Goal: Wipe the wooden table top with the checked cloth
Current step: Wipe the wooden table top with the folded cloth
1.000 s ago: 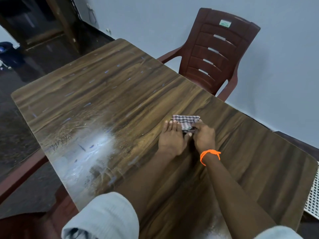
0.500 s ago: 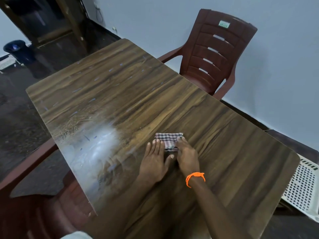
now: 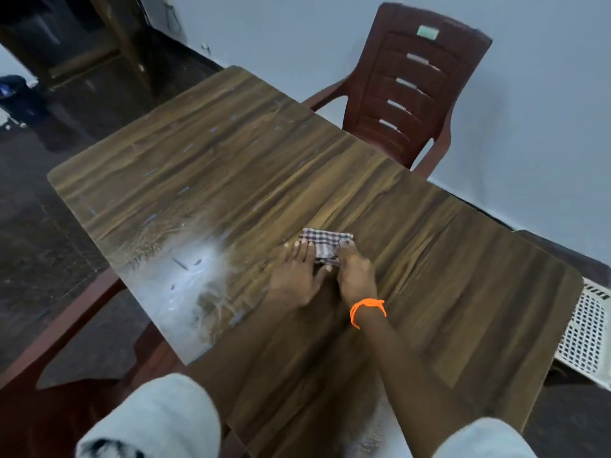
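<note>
Quick count: one wooden table (image 3: 330, 180), one checked cloth (image 3: 325, 243) folded up small on it. Two hands, a left hand (image 3: 292, 279) and a right hand (image 3: 355, 276), both flat on that cloth, and one orange wristband (image 3: 367, 309) on the right wrist. Two pale sleeves (image 3: 155, 421) at the bottom edge. One brown plastic chair (image 3: 410, 90) by the wall for sure, plus what looks like a second chair (image 3: 59, 342) at the lower left, though only an arm shows. One white perforated basket (image 3: 585, 335) on the right, and one glare patch (image 3: 195, 276) on the tabletop.
</note>
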Action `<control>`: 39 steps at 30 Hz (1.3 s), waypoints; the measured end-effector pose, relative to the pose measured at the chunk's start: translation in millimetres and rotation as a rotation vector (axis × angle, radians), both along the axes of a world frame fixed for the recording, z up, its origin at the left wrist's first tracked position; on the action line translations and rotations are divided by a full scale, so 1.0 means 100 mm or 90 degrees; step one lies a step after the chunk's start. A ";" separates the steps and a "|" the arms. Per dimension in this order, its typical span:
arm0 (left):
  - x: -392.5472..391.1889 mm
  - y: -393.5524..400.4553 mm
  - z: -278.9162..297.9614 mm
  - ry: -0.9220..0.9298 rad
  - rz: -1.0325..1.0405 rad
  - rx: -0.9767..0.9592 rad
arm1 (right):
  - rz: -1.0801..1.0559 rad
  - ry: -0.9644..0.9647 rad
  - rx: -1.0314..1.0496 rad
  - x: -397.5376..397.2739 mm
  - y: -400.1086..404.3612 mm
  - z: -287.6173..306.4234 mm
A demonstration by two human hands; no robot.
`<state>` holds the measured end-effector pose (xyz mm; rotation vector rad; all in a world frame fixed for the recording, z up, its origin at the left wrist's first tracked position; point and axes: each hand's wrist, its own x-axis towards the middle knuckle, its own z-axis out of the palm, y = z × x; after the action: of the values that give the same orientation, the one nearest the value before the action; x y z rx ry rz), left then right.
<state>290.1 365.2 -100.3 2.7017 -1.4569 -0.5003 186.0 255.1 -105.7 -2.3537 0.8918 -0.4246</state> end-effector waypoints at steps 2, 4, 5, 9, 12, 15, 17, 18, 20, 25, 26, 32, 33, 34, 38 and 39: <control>0.01 0.29 -0.02 0.004 -0.025 -0.005 | 0.000 0.015 0.000 -0.01 0.25 -0.03; -0.10 0.59 -0.05 0.012 -0.042 -0.030 | 0.008 0.031 -0.013 -0.13 0.47 -0.07; -0.17 0.71 -0.07 0.018 -0.046 -0.045 | 0.007 0.035 -0.023 -0.21 0.55 -0.08; -0.46 0.80 -0.11 0.032 -0.092 -0.026 | -0.039 0.026 -0.025 -0.55 0.65 -0.15; -0.53 0.55 -0.12 0.033 -0.086 -0.023 | -0.131 0.001 0.035 -0.62 0.56 -0.14; -0.39 0.29 -0.12 0.030 -0.078 -0.026 | -0.175 -0.007 0.032 -0.41 0.40 -0.12; -0.21 0.21 -0.11 0.019 -0.067 -0.038 | -0.174 -0.004 0.026 -0.19 0.34 -0.09; -0.11 0.21 -0.11 0.013 -0.059 -0.046 | -0.166 0.002 0.023 -0.08 0.34 -0.08; 0.07 0.30 -0.12 0.005 -0.045 -0.052 | -0.129 0.015 0.018 0.10 0.42 -0.08; 0.18 0.94 -0.20 -0.009 -0.047 -0.092 | -0.046 0.024 0.017 0.13 0.90 -0.13; 0.12 1.08 -0.22 -0.010 -0.047 -0.100 | -0.033 0.019 0.018 0.06 1.01 -0.13; -0.43 1.41 -0.25 0.020 -0.042 -0.093 | -0.063 -0.009 0.041 -0.46 1.22 -0.16; -0.47 1.34 -0.23 0.029 -0.040 -0.096 | -0.086 -0.009 0.053 -0.49 1.18 -0.16; -0.49 1.25 -0.21 0.034 -0.038 -0.101 | -0.107 -0.007 0.058 -0.48 1.12 -0.15; -0.35 0.88 -0.15 0.036 -0.010 -0.095 | -0.149 -0.004 0.036 -0.23 0.90 -0.10; -0.27 0.82 -0.14 0.036 -0.001 -0.093 | -0.147 0.003 0.034 -0.13 0.87 -0.09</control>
<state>262.8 446.9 -114.4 2.5538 -1.4230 -0.4467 172.9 341.7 -114.8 -2.2125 1.1675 -0.4815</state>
